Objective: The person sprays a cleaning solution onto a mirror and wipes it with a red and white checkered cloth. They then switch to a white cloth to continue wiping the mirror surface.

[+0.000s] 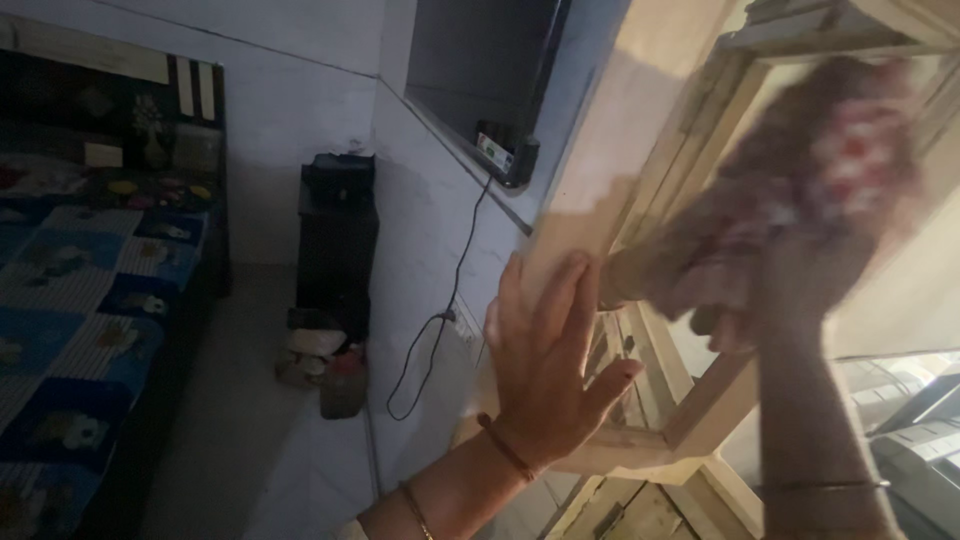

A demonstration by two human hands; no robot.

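My left hand [548, 365] lies flat with fingers spread against the pale wooden frame [640, 215] of a window or door panel. My right hand [755, 305] is raised higher and grips a reddish patterned cloth [830, 170], which is blurred and pressed against the frame's glass pane. Thin bangles sit on both wrists. The cloth hides most of my right hand's fingers.
A bed with a blue patchwork cover [80, 290] stands at the left. A dark cabinet [338, 240] stands against the white wall, with bags [325, 365] at its foot. A black cable [440, 310] hangs from a small device [503, 152] on a ledge.
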